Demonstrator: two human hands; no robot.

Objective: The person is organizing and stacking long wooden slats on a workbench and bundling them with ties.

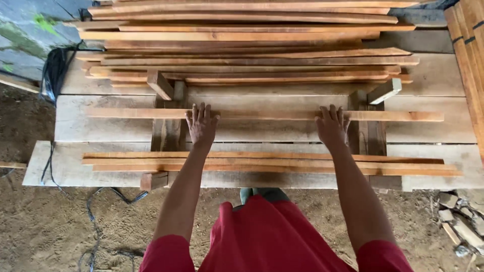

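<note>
Planks of pale, rough-sawn wood make up the workbench (433,75), whose far edge is buried under a stack of slats (252,40) that runs out of view at the top, so its full depth cannot be made out. At the right edge more boards (471,60) are cut off by the frame. The person's shoulders and head are out of sight; only bare forearms and a red garment show.

Both arms stretch forward, nearly straight. The left hand (201,126) lies flat, palm down, fingers spread and extended, pressing on a long thin slat (262,115) that lies crosswise in the middle of the bench. The right hand (331,127) rests the same way farther along the same slat, open and flat, gripping nothing. Whether the thumbs hook under the slat cannot be told.

Nearer the front edge lie several more reddish-orange slats (272,163), side by side and touching. Short dark blocks (166,133) stand crosswise beneath the pressed slat. Black cable (55,70) hangs off the far left corner onto the sandy floor.
</note>
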